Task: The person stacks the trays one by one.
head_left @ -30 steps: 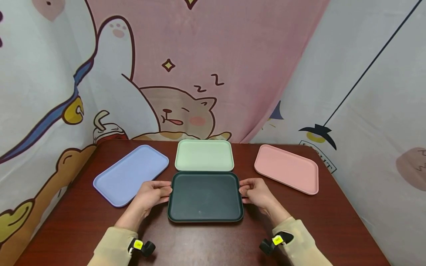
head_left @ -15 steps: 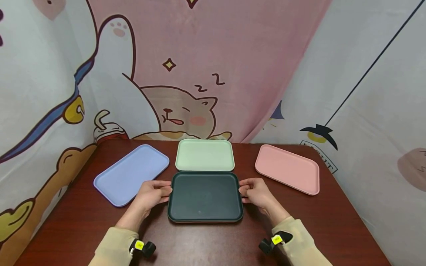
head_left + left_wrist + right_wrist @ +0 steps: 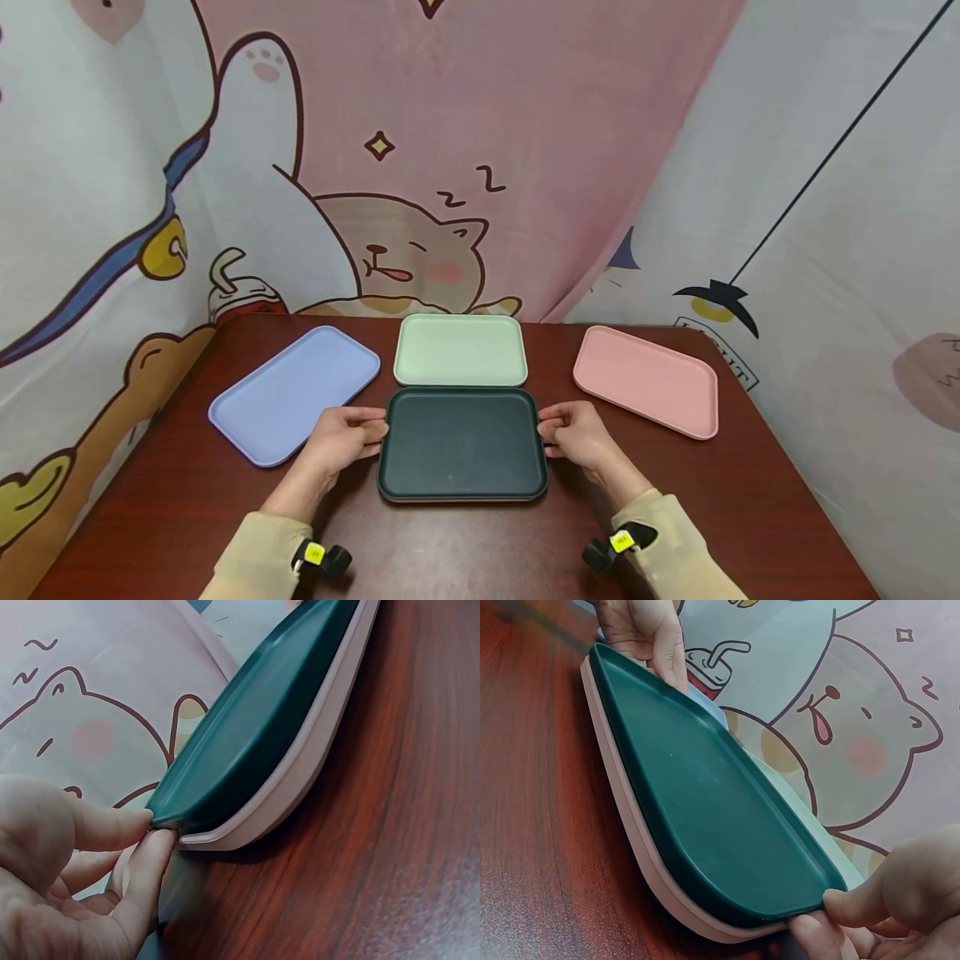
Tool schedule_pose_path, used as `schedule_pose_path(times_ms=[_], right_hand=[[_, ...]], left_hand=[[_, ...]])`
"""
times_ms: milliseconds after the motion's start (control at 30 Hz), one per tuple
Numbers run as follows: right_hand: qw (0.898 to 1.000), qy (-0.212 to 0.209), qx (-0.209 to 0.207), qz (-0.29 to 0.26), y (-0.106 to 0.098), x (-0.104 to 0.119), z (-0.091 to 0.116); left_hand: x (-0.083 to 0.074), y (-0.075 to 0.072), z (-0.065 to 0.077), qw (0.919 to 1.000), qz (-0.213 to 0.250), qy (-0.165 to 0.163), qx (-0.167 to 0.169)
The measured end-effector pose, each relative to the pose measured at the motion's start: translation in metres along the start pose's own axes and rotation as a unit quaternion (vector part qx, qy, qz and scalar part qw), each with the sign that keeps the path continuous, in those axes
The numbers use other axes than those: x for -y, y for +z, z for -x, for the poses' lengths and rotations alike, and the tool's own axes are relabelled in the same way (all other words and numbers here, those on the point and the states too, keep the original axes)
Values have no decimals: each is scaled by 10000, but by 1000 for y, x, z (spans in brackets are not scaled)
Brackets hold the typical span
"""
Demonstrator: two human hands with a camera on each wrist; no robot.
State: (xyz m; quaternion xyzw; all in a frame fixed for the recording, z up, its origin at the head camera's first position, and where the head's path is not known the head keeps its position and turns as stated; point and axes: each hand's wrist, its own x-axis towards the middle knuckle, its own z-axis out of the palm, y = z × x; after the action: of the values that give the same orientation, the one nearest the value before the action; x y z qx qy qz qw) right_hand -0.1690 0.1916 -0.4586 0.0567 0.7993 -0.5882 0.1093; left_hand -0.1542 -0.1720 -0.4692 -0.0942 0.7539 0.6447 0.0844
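A dark green rectangular tray lies in the middle of the table, directly over a pale pink tray whose side shows beneath it in both wrist views. My left hand pinches the green tray's left short side, thumb at the rim and fingers lower down. On the opposite short side my right hand pinches the same tray, its thumb on the rim at a corner. Most of the pale pink tray is hidden under the green one.
Behind the green tray lies a light green tray, edge close to edge. A blue tray sits angled at the left, a pink tray angled at the right. The brown table backs onto a printed cloth.
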Motion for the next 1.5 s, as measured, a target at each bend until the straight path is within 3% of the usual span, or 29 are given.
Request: schedule_pose_path(times_ms=[733,1500], right_hand=[[10000,34,-7,-2,0,0,-1],[10000,66,-45,-1,-4,-2,-3]], left_hand=[[-1,3,0,9993,-329,71,-173],[1,0,-2,9994,-283,24,-196]])
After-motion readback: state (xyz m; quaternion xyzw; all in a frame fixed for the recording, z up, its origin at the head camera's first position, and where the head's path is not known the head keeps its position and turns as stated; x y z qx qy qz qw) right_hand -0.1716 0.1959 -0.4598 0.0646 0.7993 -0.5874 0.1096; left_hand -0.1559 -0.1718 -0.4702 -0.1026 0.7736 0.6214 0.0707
